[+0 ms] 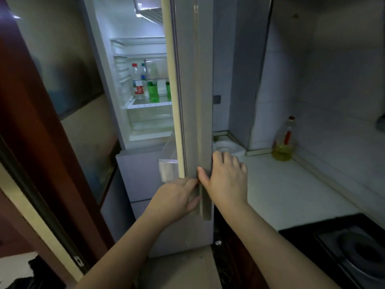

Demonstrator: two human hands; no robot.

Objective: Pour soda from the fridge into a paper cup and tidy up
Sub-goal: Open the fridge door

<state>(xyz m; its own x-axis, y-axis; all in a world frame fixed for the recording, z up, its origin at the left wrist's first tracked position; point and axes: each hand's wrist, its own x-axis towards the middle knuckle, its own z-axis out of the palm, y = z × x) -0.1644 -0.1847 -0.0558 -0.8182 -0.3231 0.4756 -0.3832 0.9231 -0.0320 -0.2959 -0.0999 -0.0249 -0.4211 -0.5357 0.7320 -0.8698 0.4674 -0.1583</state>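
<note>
The fridge door stands partly open, edge-on to me. My left hand grips its lower edge from the inner side. My right hand holds the same edge from the outer side, thumb on the front. Inside the lit fridge a green soda bottle stands on a shelf beside a clear bottle with a red cap and red label. A second green bottle is half hidden by the door. No paper cup is in view.
A white counter runs to the right, with an oil bottle in its back corner and a white round object by the fridge. A black stove fills the lower right. A dark wooden door frame stands at left.
</note>
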